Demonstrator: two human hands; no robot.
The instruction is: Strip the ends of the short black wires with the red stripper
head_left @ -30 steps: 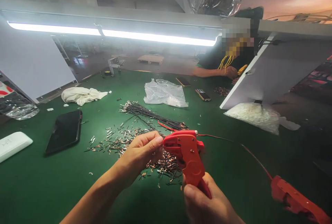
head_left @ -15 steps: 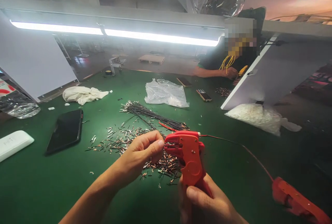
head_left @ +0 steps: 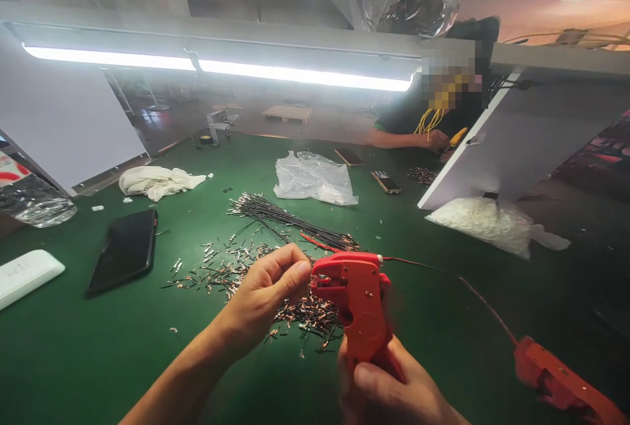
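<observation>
My right hand (head_left: pixel 394 379) is wrapped round the handles of a red wire stripper (head_left: pixel 364 300), which stands upright with its jaws pointing left. At those jaws, my left hand (head_left: pixel 278 281) is closed in a pinch of thumb and index finger. Whatever lies between these fingertips is hidden. Behind the tool lies a bundle of black wires (head_left: pixel 300 222) with bare ends, and a red wire (head_left: pixel 315 241) shows beside it. Short cut pieces of wire and insulation (head_left: pixel 315 317) are scattered beneath and around my left hand.
A second red hand tool (head_left: pixel 566 372) lies at lower right. A black phone (head_left: pixel 123 251), white device (head_left: pixel 29 274) and cloth (head_left: pixel 157 182) lie left on the green table (head_left: pixel 98 359). Beyond are plastic bags (head_left: pixel 315 179), a keypad phone (head_left: pixel 386 182) and a co-worker's hand (head_left: pixel 436 141).
The wire stripper's head has shifted slightly down and to the right. My left hand keeps its pinch at the jaws, almost in the same place.
</observation>
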